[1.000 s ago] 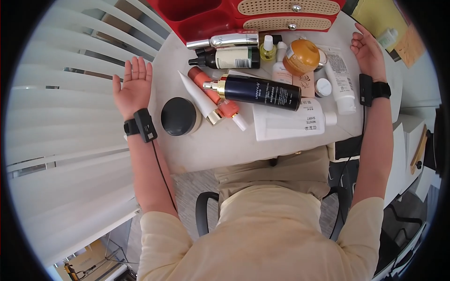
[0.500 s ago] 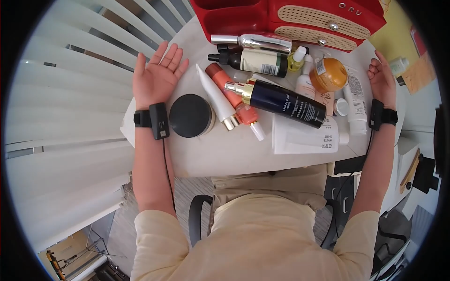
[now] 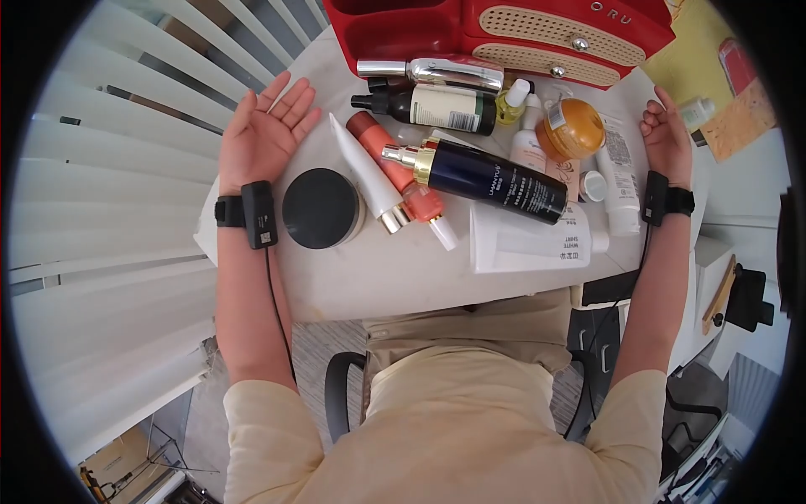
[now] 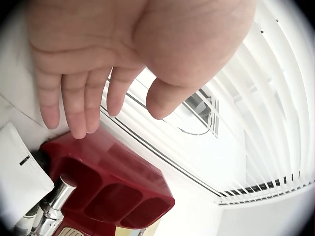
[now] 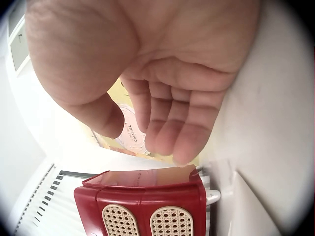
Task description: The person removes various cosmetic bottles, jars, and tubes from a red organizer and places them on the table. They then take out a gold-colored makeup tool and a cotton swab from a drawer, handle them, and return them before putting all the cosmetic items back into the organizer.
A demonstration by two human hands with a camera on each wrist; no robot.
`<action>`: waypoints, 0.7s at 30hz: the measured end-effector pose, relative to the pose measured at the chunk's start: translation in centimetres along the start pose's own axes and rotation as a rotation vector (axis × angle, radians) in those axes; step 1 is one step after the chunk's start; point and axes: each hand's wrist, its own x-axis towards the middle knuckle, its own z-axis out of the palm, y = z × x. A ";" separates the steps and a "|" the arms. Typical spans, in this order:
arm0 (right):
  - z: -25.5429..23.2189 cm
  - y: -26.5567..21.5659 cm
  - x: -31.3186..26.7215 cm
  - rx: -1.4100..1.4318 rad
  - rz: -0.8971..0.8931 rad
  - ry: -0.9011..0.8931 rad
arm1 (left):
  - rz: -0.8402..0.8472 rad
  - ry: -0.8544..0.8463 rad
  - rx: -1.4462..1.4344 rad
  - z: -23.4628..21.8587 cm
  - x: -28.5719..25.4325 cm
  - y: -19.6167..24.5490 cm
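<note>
Palm up, the left hand (image 3: pixel 264 134) lies at the table's left side with fingers extended and nothing in it, up and left of a black-lidded jar (image 3: pixel 322 208). The right hand (image 3: pixel 668 143) is at the right edge, empty, its fingers loosely curled, beside a white tube (image 3: pixel 620 176). Between the hands, a dark blue pump bottle (image 3: pixel 495 181) lies across a white bottle (image 3: pixel 529 239). Left of it are a white tube with a gold cap (image 3: pixel 365 172) and a coral tube (image 3: pixel 378 149). An orange jar (image 3: pixel 573 128) sits near the right hand.
A red organiser with woven drawer fronts (image 3: pixel 554 34) stands at the back. In front of it lie a silver bottle (image 3: pixel 453 72) and a dark spray bottle (image 3: pixel 437 107). White blinds (image 3: pixel 109 185) run along the left; a chair armrest (image 3: pixel 338 395) is below the table.
The head view has shifted. The left hand has moved inward over the table's left edge and turned, its fingers now angled rightward. The objects on the table keep their arrangement.
</note>
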 end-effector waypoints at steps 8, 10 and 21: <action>-0.6 0.1 0.2 0.029 -0.014 -0.066 | -0.006 -0.028 0.000 -0.1 0.1 0.1; -0.5 0.1 0.1 0.019 -0.015 -0.056 | -0.011 -0.052 -0.021 -0.7 0.2 0.1; -0.5 0.2 0.2 0.018 -0.017 -0.065 | -0.014 -0.066 -0.008 -0.4 0.1 0.1</action>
